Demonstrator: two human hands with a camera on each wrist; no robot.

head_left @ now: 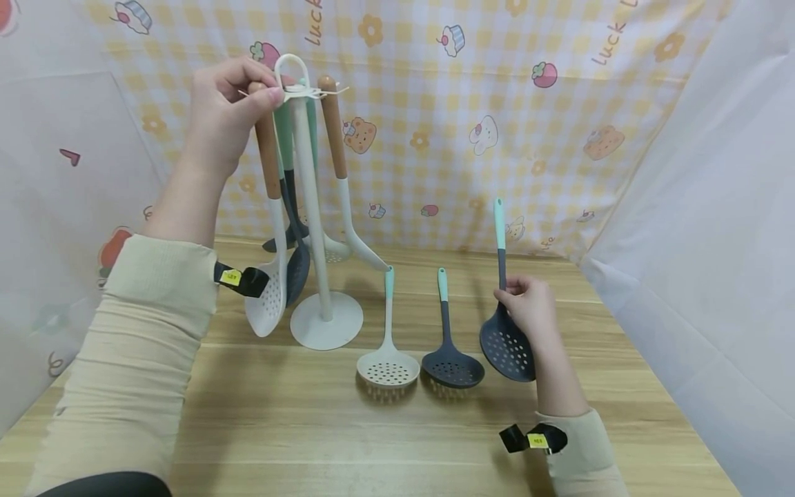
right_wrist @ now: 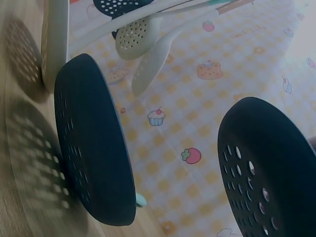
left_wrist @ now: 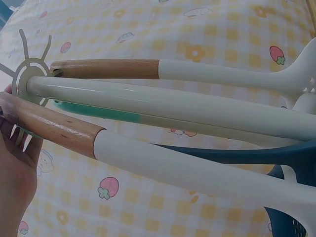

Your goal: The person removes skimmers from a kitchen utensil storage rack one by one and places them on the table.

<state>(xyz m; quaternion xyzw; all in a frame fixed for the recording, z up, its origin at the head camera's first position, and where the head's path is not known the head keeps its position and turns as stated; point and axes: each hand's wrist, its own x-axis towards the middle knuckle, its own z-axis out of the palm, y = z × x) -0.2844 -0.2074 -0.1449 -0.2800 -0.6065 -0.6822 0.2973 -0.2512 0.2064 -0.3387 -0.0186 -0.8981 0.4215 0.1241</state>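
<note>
My left hand (head_left: 225, 103) is at the top of a white utensil stand (head_left: 310, 179), thumb and fingers pinching its hook ring beside a wooden handle top. That handle belongs to a white slotted spoon (head_left: 268, 304) hanging there. My right hand (head_left: 529, 304) holds a dark skimmer (head_left: 506, 345) with a mint handle by its neck, bowl down, above the table. In the right wrist view, the held skimmer's bowl (right_wrist: 266, 168) fills the right side. Left of it on the table lie a second dark skimmer (head_left: 452, 367) and a cream skimmer (head_left: 388, 366), both mint-handled.
More utensils hang on the stand, including a white one with a wooden handle (head_left: 334, 131) and a dark slotted one (head_left: 298, 273). The stand's round base (head_left: 341, 324) rests on the wooden table (head_left: 373, 449). A patterned cloth (head_left: 435, 179) rises behind.
</note>
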